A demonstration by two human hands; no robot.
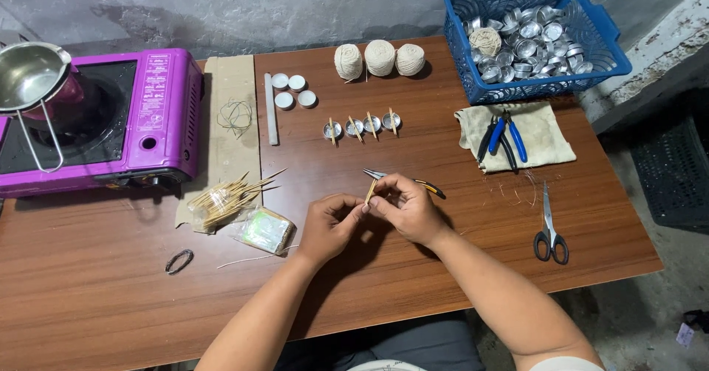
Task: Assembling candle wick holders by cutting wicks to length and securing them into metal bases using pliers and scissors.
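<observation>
Left hand (pixel 330 227): reaching in from below with the forearm angled up and right, fingers curling inward and pinching the lower end of a small wooden stick (pixel 371 191).
Right hand (pixel 408 207): meeting the left one fingertip to fingertip, wrist bending left, gripping the same stick together with yellow-handled pliers (pixel 402 180).
Stick: standing nearly upright between both hands, above the wooden table (pixel 443 268).
Beyond the hands: four small metal cups (pixel 361 126), each with a stick across it.
Left of the left hand: a bundle of sticks (pixel 225 197).
Right of the right hand: scissors (pixel 549 227).
</observation>
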